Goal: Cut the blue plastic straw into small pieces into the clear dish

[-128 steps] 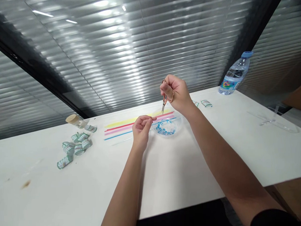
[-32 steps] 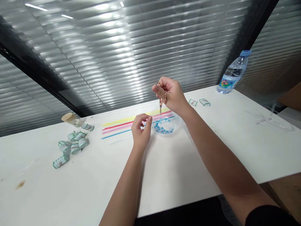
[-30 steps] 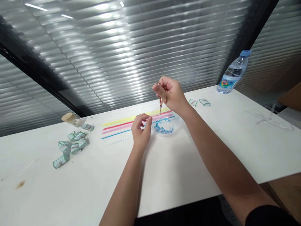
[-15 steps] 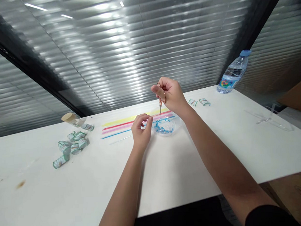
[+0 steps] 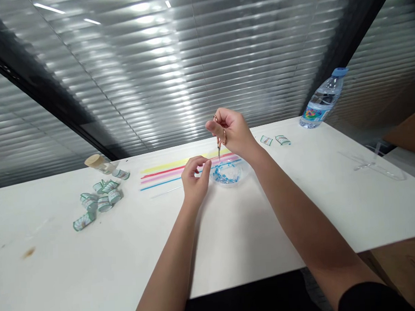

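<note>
My right hand (image 5: 233, 133) is raised over the table, its fingers closed through the rings of small rose-gold scissors (image 5: 219, 145) that point down. Just below the blades sits a clear shallow dish (image 5: 240, 174) holding several small blue cut pieces. My left hand (image 5: 194, 178) hovers left of the dish, thumb and fingers pinched together on something too small to make out. Behind both hands lie several thin coloured straws (image 5: 167, 173): yellow, red, pink and blue.
On the white table (image 5: 95, 263), a heap of small green-and-white rolls (image 5: 98, 201) lies at the left beside a cork-lidded jar (image 5: 98, 164). Two more rolls (image 5: 275, 140) and a water bottle (image 5: 323, 99) stand at the back right. A clear acrylic stand (image 5: 378, 165) is far right.
My right hand with the scissors has drifted slightly left and down towards my left hand's pinch. The left hand has stayed almost in place.
</note>
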`<state>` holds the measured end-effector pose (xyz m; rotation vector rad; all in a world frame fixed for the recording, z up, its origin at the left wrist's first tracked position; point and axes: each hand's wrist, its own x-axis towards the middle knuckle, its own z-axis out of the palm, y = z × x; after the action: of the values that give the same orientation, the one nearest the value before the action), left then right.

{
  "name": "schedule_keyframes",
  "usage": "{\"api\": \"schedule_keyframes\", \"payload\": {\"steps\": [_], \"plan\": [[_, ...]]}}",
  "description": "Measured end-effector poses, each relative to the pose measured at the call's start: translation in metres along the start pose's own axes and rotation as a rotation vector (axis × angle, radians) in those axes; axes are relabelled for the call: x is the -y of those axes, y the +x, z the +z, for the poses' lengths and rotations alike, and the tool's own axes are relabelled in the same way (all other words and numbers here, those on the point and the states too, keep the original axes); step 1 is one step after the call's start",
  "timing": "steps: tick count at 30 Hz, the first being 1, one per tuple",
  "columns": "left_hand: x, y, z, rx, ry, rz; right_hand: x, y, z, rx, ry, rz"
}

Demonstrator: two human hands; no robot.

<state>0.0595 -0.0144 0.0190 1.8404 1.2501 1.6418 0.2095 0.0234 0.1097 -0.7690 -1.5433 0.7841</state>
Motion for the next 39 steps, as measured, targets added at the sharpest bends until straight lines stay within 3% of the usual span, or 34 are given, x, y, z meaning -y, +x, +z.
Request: {"api": "schedule_keyframes", "payload": {"steps": [39], "plan": [[-0.0003,0.0002,-0.0011,0.022,-0.014,-0.014,-0.001,-0.0001,-0.0003,-0.019,0.007,0.006]]}}
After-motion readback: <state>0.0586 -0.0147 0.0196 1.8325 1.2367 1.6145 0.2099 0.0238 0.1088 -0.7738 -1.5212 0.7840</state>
